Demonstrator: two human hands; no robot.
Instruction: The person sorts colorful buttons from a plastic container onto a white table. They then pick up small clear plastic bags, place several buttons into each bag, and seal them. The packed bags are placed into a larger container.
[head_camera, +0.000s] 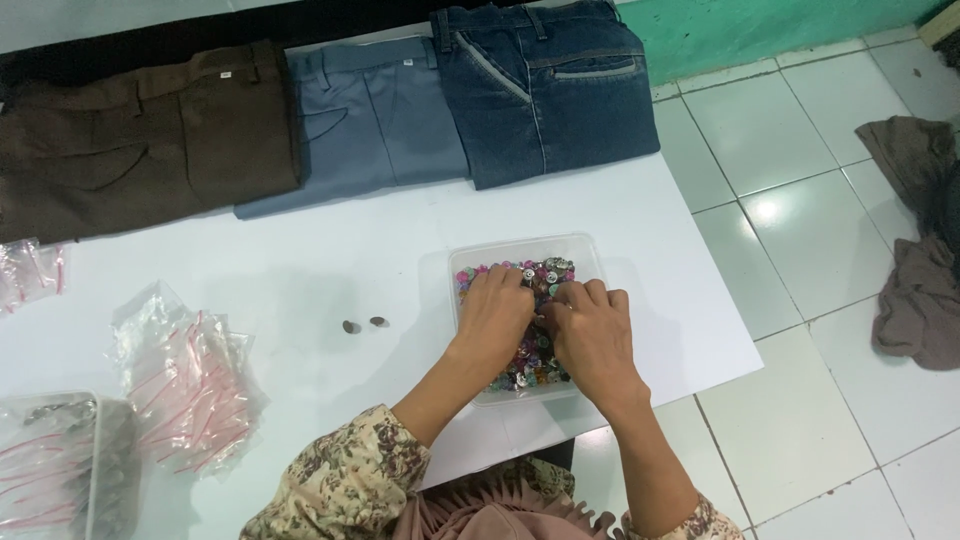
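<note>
1. Both hands dig in the clear tub (585, 250) of mixed buttons (540, 275), mid-table.
2. Left hand (495, 315) and right hand (592, 330) have fingers curled down; can't tell what's pinched.
3. Probably best picking slowly, keeping two loose buttons (364, 324) apart.

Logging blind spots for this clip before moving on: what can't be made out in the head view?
- Fingertips of the left hand and right hand: buried among the small multicoloured buttons, so any grasp is hidden.
- Clear plastic tub: middle covered by both hands.
- Two small dark round pieces on the white table: too small to identify.
- Clear tray: cut off by the left edge.
</note>
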